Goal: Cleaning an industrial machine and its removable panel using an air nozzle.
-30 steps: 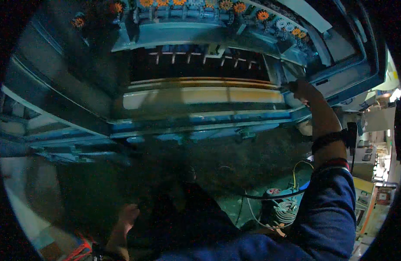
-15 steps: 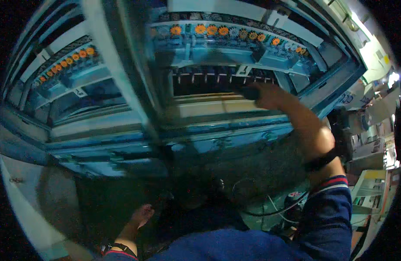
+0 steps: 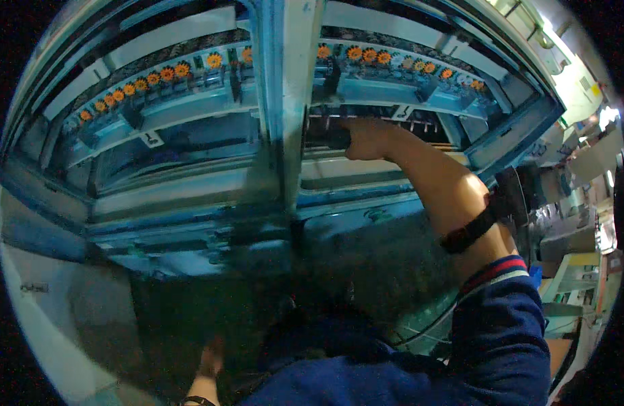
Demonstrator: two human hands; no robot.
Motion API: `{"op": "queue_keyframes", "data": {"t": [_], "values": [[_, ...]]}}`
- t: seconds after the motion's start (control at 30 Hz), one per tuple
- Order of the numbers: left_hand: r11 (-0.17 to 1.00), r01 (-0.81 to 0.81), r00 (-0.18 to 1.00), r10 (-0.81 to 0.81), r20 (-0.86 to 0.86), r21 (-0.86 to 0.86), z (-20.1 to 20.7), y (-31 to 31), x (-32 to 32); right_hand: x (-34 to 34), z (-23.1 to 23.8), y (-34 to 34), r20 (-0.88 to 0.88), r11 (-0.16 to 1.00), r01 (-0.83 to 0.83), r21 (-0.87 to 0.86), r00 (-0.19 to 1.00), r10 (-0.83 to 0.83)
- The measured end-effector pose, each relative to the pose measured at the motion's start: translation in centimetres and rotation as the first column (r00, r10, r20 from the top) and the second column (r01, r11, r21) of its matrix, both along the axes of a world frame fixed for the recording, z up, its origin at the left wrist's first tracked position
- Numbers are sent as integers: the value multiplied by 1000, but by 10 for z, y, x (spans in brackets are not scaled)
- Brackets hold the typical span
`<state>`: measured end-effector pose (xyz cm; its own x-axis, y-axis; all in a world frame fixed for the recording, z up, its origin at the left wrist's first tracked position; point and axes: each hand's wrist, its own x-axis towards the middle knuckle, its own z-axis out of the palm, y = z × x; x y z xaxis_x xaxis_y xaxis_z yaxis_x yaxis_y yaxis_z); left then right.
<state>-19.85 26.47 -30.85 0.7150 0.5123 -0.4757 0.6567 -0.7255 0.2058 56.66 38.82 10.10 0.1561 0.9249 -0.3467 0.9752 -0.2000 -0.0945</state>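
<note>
My right hand (image 3: 368,139) reaches into the right bay of a blue machine (image 3: 400,88), its fingers closed round a dark, stubby object (image 3: 336,139) whose kind I cannot make out. Just past that hand lies a dark slot with a row of thin metal pins (image 3: 420,126). Along the bay above runs a row of orange toothed wheels (image 3: 369,55). Low on the left, my left hand (image 3: 212,358) hangs beside my body, apart from the machine; blur and shade hide its fingers.
A pale upright post (image 3: 300,88) divides the machine's two bays. More orange wheels (image 3: 141,84) line the left bay. A light panel (image 3: 61,318) stands at lower left. A dark cable (image 3: 427,330) curves near my right side, with cluttered shelves (image 3: 576,291) farther right.
My right hand has moved left along the slot with the dark object, close to the post. My left hand has dropped lower. The machine's post appears farther right as the view has shifted.
</note>
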Motion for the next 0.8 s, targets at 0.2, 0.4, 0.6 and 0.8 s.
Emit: {"op": "queue_keyframes", "data": {"t": [0.2,0.4,0.6,0.8], "values": [[981,180,983,-181,-8,-72,-17,3,28,-13,26,13,-120,971,132,-198,980,-158],[478,-432,619,774,134,-765,42,-9,89,7,21,13,-144,927,211,-311,953,-266],[555,-645,679,732,-59,-525,79,-6,126,24,-11,35,-25,939,80,-336,995,-94],[781,-523,828,560,14,-340,54,-14,108,38,-31,40,-30,971,-19,-237,999,13]]}}
